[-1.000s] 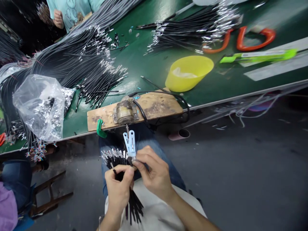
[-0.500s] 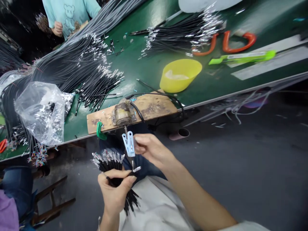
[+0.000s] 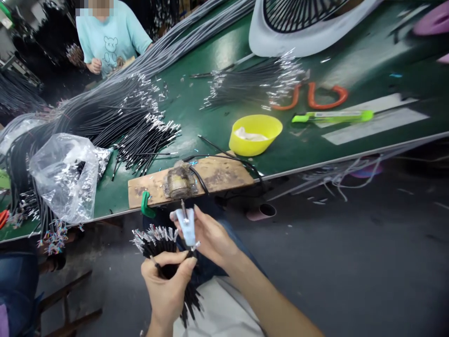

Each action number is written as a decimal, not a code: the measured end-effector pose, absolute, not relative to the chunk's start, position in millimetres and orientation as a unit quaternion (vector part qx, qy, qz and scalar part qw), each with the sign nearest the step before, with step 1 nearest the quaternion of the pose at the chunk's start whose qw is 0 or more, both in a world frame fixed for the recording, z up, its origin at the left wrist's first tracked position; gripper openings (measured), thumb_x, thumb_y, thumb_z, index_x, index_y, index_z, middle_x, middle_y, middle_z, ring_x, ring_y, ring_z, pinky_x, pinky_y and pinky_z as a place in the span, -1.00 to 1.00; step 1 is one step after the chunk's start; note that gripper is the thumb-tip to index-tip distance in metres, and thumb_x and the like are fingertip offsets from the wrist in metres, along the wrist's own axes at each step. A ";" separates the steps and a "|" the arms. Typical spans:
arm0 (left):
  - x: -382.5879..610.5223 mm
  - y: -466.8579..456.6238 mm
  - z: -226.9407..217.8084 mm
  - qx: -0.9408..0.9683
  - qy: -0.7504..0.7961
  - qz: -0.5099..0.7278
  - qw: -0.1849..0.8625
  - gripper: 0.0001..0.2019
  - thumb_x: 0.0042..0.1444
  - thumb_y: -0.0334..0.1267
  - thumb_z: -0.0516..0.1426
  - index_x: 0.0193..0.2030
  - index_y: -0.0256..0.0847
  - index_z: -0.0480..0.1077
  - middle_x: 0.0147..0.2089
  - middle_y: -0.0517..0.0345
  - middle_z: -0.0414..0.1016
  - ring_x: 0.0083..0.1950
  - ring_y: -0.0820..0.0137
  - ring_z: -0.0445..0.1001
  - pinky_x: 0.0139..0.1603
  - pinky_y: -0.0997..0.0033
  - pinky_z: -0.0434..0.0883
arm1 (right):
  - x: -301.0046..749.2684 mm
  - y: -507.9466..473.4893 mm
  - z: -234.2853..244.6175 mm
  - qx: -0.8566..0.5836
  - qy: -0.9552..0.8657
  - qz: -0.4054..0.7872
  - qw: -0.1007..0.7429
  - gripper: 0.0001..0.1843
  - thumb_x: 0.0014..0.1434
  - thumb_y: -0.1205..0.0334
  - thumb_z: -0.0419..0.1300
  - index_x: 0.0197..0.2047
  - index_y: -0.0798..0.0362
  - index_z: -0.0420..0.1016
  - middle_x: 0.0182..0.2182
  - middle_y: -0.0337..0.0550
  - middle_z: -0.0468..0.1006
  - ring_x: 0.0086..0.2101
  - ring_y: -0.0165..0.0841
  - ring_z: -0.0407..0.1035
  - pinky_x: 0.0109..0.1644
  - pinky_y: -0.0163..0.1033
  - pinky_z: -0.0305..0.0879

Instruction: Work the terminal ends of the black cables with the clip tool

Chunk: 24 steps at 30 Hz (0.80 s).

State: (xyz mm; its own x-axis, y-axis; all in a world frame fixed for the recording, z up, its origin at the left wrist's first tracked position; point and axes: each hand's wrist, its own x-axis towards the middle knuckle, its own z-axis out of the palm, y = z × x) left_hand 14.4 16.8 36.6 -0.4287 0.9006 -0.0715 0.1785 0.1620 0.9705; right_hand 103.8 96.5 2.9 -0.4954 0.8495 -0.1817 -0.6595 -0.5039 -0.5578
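My left hand (image 3: pixel 168 285) is closed around a bundle of black cables with silver tips (image 3: pixel 157 238), held upright over my lap. My right hand (image 3: pixel 206 234) pinches a pale blue plastic clip (image 3: pixel 185 224) just above the bundle, near a metal pin sticking out of a fixture (image 3: pixel 178 181) on a wooden board (image 3: pixel 210 175). The board is clamped to the table edge with a green clamp (image 3: pixel 145 206).
A green table (image 3: pixel 217 100) carries large heaps of black cables (image 3: pixel 115 117), a clear plastic bag (image 3: pixel 66 173), a yellow bowl (image 3: pixel 255 135), orange-handled tools (image 3: pixel 315 96), a green cutter (image 3: pixel 333 117) and a fan (image 3: pixel 301 23). Another person in a teal shirt (image 3: pixel 108 37) works at the far side.
My right hand left the bundle, reached up toward the fixture pin, and now grips the blue clip there. The view tilted up, showing the fan.
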 end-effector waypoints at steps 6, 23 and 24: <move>8.2 3.8 32.3 0.405 0.675 0.481 0.386 -0.96 -0.22 -0.25 0.31 -0.55 -0.12 0.58 -0.56 0.11 0.58 -0.53 0.25 0.52 -0.46 0.32 0.45 | 122.3 91.1 -27.9 -0.295 -0.191 0.799 0.489 -0.57 -0.17 -0.18 0.29 -0.49 0.07 0.51 -0.65 -0.27 0.34 -0.63 -0.48 0.09 -0.58 -0.34 0.08; 7.8 1.5 11.5 0.439 0.709 0.413 0.367 -0.92 -0.14 -0.38 0.19 -0.53 -0.25 0.54 -0.54 0.14 0.55 -0.48 0.35 0.47 -0.40 0.44 0.41 | 117.3 47.7 2.5 -0.366 -0.632 0.426 0.534 -0.78 0.11 0.41 0.10 -0.55 0.07 0.39 -0.61 -0.23 0.35 -0.52 -0.39 0.21 -0.41 -0.24 0.17; 8.0 1.6 12.7 0.435 0.708 0.424 0.361 -0.94 -0.17 -0.39 0.20 -0.55 -0.25 0.53 -0.55 0.14 0.54 -0.50 0.36 0.46 -0.42 0.44 0.40 | 117.8 48.0 -1.2 -0.365 -0.610 0.453 0.539 -0.76 0.11 0.40 0.10 -0.58 0.07 0.36 -0.62 -0.24 0.33 -0.53 -0.40 0.21 -0.42 -0.25 0.17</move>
